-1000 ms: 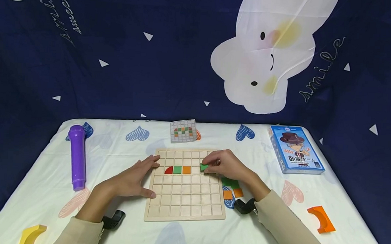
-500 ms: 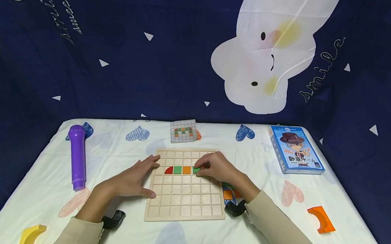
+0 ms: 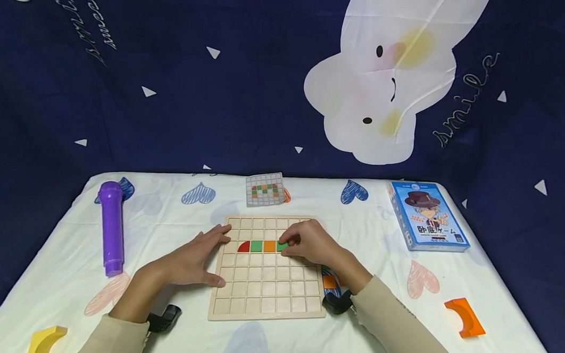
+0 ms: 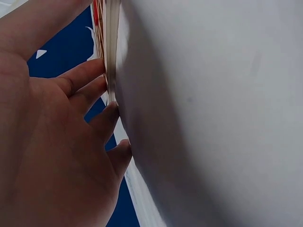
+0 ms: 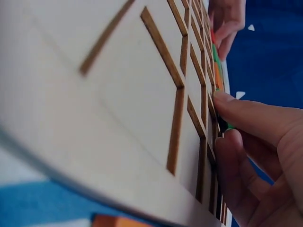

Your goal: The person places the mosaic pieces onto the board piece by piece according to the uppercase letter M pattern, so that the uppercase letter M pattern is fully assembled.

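A pale wooden grid board (image 3: 268, 289) lies on the table in the head view. Across one of its upper rows run a red quarter-round tile (image 3: 244, 246), a green square tile (image 3: 256, 246) and an orange square tile (image 3: 270, 246). My right hand (image 3: 316, 243) pinches another green tile (image 3: 281, 246) between thumb and fingers, right beside the orange one. Most of that tile is covered by the fingertips. At the board's left edge rests my left hand (image 3: 187, 260), fingers spread; the left wrist view shows its fingertips against the board's side (image 4: 111, 52).
Behind the board is a small pattern card (image 3: 265, 189). Loose tiles (image 3: 329, 282) lie at the board's right, partly under my right forearm. Around stand a purple microphone-shaped toy (image 3: 112, 226), a blue game box (image 3: 429, 216), an orange arch block (image 3: 467, 317) and a yellow one (image 3: 47, 340).
My right hand has slid the green tile leftward along the row until it sits beside the orange tile. The left hand has stayed at the board's edge.
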`<act>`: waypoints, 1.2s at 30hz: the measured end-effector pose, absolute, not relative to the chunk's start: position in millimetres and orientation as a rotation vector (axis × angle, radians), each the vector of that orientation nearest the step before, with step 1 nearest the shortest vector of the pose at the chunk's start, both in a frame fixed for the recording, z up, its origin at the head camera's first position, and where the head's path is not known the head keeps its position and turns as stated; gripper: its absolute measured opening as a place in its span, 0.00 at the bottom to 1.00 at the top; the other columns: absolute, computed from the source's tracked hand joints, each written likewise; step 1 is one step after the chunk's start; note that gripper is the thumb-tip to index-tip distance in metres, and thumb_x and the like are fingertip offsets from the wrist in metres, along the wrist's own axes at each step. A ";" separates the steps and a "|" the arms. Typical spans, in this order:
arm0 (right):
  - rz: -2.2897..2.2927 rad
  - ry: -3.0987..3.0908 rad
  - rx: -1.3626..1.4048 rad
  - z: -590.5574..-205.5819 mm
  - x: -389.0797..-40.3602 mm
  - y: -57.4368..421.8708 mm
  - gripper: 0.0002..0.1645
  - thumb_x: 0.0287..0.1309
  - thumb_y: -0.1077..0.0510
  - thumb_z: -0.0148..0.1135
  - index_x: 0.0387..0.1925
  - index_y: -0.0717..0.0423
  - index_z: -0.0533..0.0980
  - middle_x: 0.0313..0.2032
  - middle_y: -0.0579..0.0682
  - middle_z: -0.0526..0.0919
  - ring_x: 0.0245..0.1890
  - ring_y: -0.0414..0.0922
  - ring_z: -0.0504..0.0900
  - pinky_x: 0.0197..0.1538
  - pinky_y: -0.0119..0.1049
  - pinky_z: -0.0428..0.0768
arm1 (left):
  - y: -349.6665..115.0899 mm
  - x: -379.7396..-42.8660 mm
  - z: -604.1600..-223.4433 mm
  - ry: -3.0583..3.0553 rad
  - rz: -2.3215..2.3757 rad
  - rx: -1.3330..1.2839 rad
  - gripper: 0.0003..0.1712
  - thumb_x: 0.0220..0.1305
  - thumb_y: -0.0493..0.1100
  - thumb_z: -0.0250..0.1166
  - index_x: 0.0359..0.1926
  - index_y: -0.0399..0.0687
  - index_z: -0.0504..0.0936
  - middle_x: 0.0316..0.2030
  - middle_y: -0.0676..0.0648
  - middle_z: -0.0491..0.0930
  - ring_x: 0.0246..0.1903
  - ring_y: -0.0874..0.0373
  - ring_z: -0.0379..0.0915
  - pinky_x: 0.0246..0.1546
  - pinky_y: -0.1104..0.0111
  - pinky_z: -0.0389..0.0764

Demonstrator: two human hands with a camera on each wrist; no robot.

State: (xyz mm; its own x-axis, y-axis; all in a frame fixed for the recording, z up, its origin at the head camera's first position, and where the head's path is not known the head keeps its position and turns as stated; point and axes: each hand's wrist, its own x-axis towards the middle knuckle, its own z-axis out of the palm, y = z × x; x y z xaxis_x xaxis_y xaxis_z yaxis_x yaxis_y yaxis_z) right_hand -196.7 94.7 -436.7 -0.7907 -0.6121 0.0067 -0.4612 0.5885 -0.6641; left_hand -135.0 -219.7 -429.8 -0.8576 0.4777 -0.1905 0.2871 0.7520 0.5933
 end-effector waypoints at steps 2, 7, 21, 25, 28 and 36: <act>-0.987 2.597 -0.891 -437.0 -197.1 94.6 0.10 0.51 0.58 0.79 0.38 0.50 0.89 0.36 0.43 0.90 0.31 0.33 0.79 0.38 0.25 0.79 | -219.6 -135.4 -430.2 2.623 0.804 0.595 0.54 0.45 0.60 0.80 0.69 0.41 0.68 0.81 0.43 0.51 0.82 0.38 0.41 0.80 0.37 0.45; -0.989 2.597 -0.912 -437.8 -198.6 94.8 0.10 0.50 0.59 0.80 0.37 0.50 0.89 0.36 0.43 0.90 0.31 0.32 0.79 0.39 0.25 0.79 | -219.6 -136.6 -430.9 2.628 0.797 0.592 0.54 0.45 0.60 0.81 0.68 0.42 0.68 0.81 0.43 0.52 0.82 0.37 0.41 0.79 0.36 0.46; -0.977 2.590 -0.891 -438.0 -200.9 93.7 0.10 0.48 0.59 0.80 0.35 0.49 0.89 0.36 0.43 0.90 0.31 0.32 0.79 0.39 0.25 0.79 | -219.4 -136.9 -430.0 2.613 0.817 0.573 0.54 0.44 0.60 0.81 0.68 0.42 0.69 0.81 0.42 0.52 0.82 0.37 0.40 0.79 0.35 0.45; -0.978 2.589 -0.897 -438.2 -201.2 92.5 0.10 0.48 0.59 0.80 0.35 0.49 0.89 0.36 0.43 0.90 0.31 0.32 0.79 0.39 0.25 0.79 | -219.7 -136.4 -429.2 2.621 0.809 0.570 0.54 0.44 0.60 0.81 0.68 0.42 0.69 0.81 0.43 0.52 0.82 0.37 0.40 0.79 0.36 0.45; -0.989 2.583 -0.907 -438.1 -201.6 92.2 0.10 0.48 0.59 0.80 0.35 0.50 0.89 0.37 0.43 0.90 0.31 0.33 0.79 0.39 0.24 0.79 | -219.8 -136.3 -428.9 2.620 0.811 0.568 0.54 0.44 0.59 0.81 0.68 0.42 0.69 0.81 0.43 0.52 0.82 0.37 0.40 0.79 0.36 0.45; -0.877 2.553 -0.965 -430.6 -203.3 100.1 0.13 0.50 0.55 0.80 0.40 0.47 0.89 0.43 0.40 0.91 0.46 0.37 0.84 0.58 0.36 0.80 | -219.9 -136.7 -428.2 2.611 0.818 0.584 0.55 0.45 0.61 0.80 0.68 0.41 0.68 0.81 0.42 0.51 0.82 0.36 0.40 0.79 0.36 0.45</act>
